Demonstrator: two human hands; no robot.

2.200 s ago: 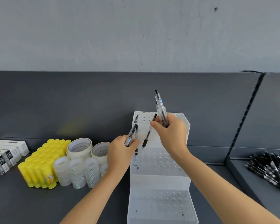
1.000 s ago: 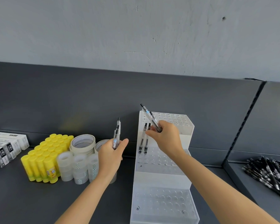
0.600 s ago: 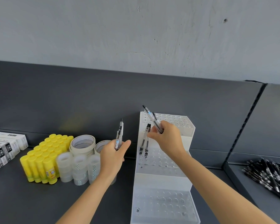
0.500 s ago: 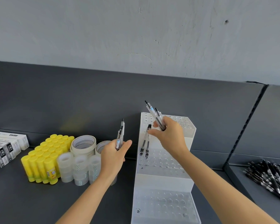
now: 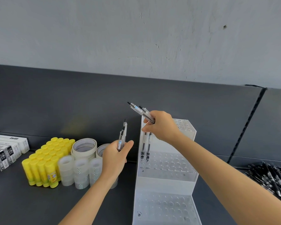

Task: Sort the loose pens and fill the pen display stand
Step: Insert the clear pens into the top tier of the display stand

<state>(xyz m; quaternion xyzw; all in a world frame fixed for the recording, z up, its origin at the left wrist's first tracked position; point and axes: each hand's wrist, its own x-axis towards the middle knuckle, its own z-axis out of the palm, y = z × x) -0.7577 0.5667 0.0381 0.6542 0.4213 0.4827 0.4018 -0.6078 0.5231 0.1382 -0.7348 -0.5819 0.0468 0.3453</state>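
The right hand [image 5: 161,125], fingers curled round tilted pens [image 5: 140,111], hovers over the pen display stand [image 5: 167,177] near the right end of the shelf [image 5: 15,205] — free holes straight below, beside two seated pens [image 5: 145,146] — while the left hand [image 5: 115,154] grips upright spares [image 5: 122,135] nearby.

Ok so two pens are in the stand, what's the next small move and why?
Probably lower one of the spare pens in the right grip into the empty hole beside the two standing pens on the middle step of the stand: that row looks otherwise empty, and the right grip hangs above it.
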